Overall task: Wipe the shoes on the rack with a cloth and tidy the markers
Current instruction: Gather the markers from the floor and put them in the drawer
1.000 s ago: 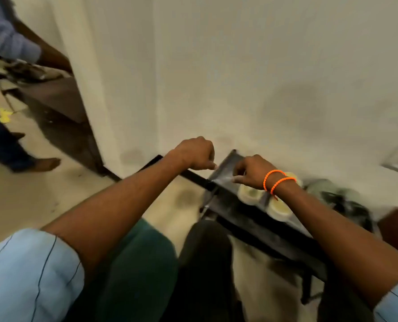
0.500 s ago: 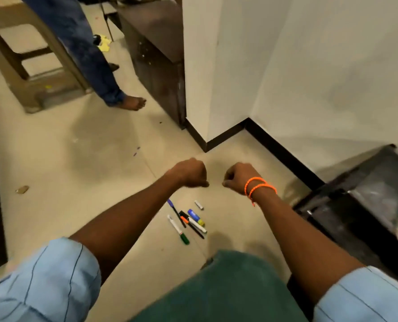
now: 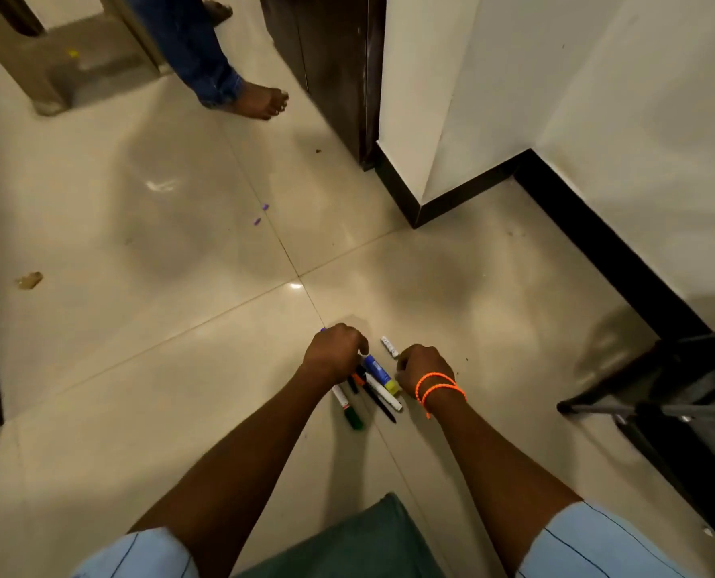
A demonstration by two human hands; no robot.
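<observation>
Both hands have dropped onto the markers [image 3: 370, 385]: left hand [image 3: 334, 352] grips some, right hand [image 3: 424, 367] is curled (hold unclear); gather all together

Dim warm light, floor [image 3: 180, 285] glare, perhaps slight edge distortion.

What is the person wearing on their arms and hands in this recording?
Both arms are bare from above the elbow down, with short light blue sleeves marked by thin dark lines. The left sleeve and right sleeve match. The right wrist carries two bright orange bands. The left hand and right hand wear no gloves; no rings are visible.
</observation>
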